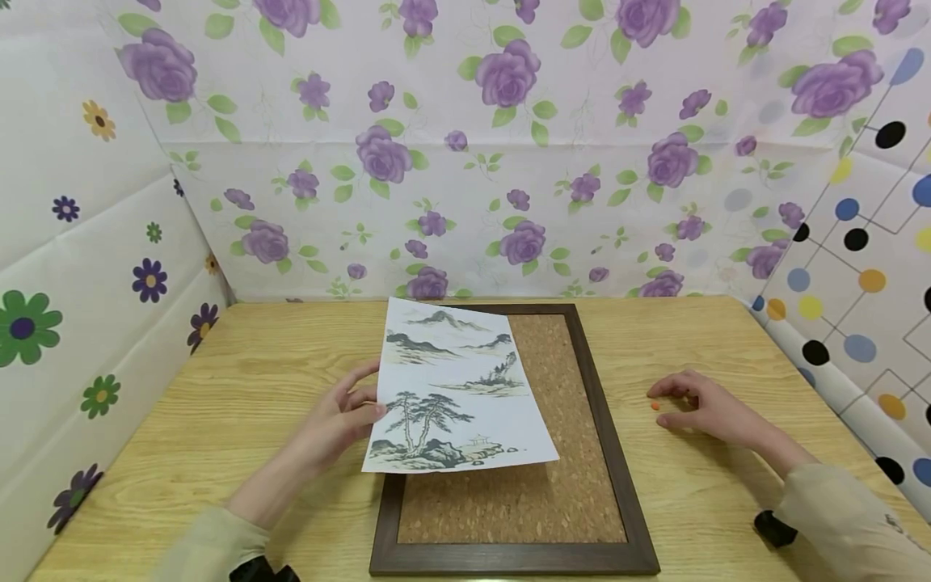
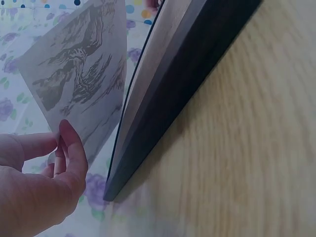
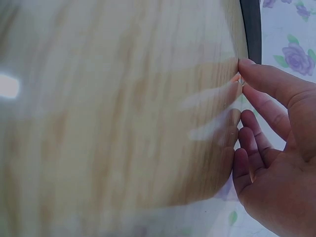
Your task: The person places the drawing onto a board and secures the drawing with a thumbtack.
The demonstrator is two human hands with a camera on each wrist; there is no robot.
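Note:
My left hand (image 1: 347, 416) pinches the left edge of a white paper sheet (image 1: 465, 412) printted with ink mountains and pine trees. The sheet is tilted and slightly curved over a cork board (image 1: 567, 404) with a dark wooden frame, covering its upper left part. In the left wrist view, thumb and index finger meet at the paper's edge. On the right, my right hand (image 1: 701, 408) is down at the table, thumb and fingertips apart around a tiny orange object (image 1: 655, 406). It is too small to name; whether the fingertips touch it I cannot tell.
The board lies on a light wood-grain table (image 1: 276, 356), its dark frame (image 1: 509, 559) close to the near edge. A rose-patterned sheet (image 1: 465, 202) hangs behind. Patterned side sheets, flowers on the left and dots (image 1: 861, 347) on the right, border the table.

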